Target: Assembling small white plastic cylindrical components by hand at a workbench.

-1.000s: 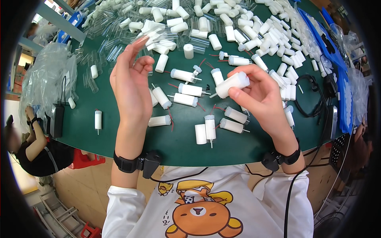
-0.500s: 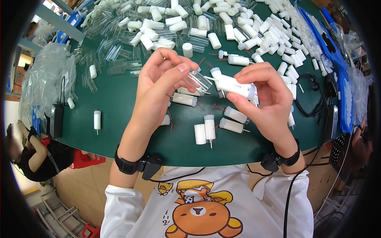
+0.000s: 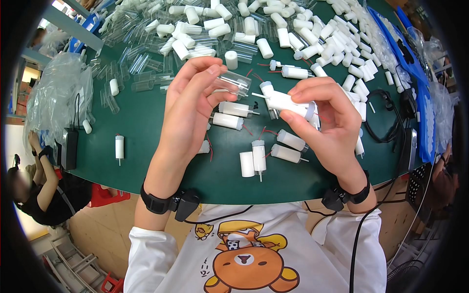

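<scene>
My left hand [image 3: 188, 97] pinches a clear plastic tube [image 3: 237, 84] between thumb and fingers, its open end toward the right. Facing it, my right hand [image 3: 325, 110] grips a white cylinder [image 3: 283, 102] with a grey end cap, red wires and a thin white rod pointing at the tube. A small gap parts rod and tube. Beneath and between my hands lie several similar capped white cylinders [image 3: 227, 120] with red wires. A plain white cylinder [image 3: 247, 164] stands beside a capped one [image 3: 258, 156] near the front.
A heap of clear tubes [image 3: 146, 63] and white cylinders [image 3: 308, 36] covers the far side of the green table [image 3: 195, 188]. Plastic bags [image 3: 63, 93] hang at left. A black cable [image 3: 383, 117] and blue trays [image 3: 425, 112] are at right. Another person [image 3: 44, 190] sits at left.
My left hand has turned the clear tube from a downward slant to nearly level and raised it slightly. The right hand with its white cylinder has barely moved.
</scene>
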`<state>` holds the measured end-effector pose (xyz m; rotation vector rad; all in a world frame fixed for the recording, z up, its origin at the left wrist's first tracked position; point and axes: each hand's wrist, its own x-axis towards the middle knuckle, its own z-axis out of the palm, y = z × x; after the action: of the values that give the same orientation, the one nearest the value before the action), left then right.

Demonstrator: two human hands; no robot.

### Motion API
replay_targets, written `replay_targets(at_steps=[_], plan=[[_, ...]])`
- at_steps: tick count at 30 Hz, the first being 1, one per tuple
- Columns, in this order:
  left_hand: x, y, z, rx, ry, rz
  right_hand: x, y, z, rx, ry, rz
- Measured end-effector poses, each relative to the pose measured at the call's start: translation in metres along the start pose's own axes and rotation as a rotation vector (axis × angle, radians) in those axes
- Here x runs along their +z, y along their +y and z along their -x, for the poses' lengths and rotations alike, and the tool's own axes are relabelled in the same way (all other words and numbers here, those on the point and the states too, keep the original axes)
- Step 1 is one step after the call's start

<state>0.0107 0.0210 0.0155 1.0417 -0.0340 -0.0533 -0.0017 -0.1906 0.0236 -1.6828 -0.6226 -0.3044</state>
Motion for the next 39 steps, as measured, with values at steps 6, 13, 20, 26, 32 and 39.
replay_targets(at_steps=[6, 13, 20, 26, 32, 39], plan=[[0.010, -0.001, 0.005, -0.089, -0.121, -0.023, -0.001, 0.001, 0.000, -0.010, -0.012, 0.009], [0.009, -0.002, 0.006, -0.092, -0.156, -0.165, -0.005, -0.002, -0.001, 0.026, 0.001, 0.061], [0.007, -0.004, 0.004, -0.159, -0.181, -0.222, -0.006, -0.001, 0.000, 0.003, -0.001, -0.004], [0.006, -0.006, 0.003, -0.210, -0.182, -0.152, -0.008, 0.000, -0.001, 0.078, -0.027, -0.162], [0.002, -0.006, 0.001, -0.262, -0.229, -0.095, -0.008, 0.000, 0.000, 0.180, -0.062, -0.312], [0.005, -0.010, 0.005, -0.148, -0.303, -0.125, -0.004, 0.000, 0.002, 0.156, -0.016, -0.279]])
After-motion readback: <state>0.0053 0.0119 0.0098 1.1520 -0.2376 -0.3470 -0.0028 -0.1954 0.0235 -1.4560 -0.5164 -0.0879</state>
